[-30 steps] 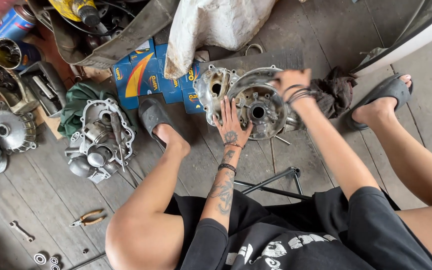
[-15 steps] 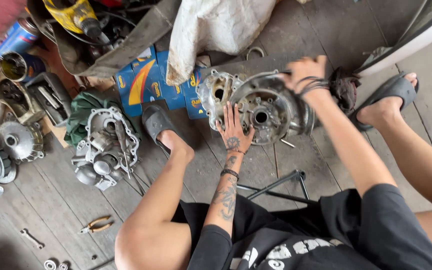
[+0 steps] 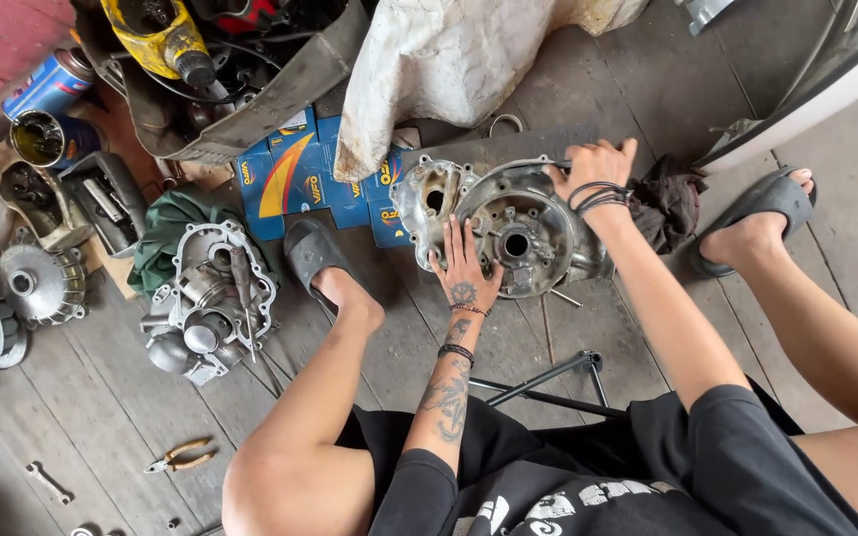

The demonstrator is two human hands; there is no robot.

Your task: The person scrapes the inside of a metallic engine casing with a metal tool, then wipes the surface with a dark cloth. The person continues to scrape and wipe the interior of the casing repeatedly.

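Left hand (image 3: 464, 266) fingers flat on engine casing (image 3: 508, 223), right hand (image 3: 596, 169) gripping its rim, beside blue boxes (image 3: 290, 169)

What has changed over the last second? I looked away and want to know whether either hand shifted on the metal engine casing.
The right hand swung out toward the dark rag, then came back to grip the upper rim of the engine casing. The left hand stayed flat on the casing's lower left face. The casing stayed between the feet, and the second casing and pliers kept their places on the wooden floor.
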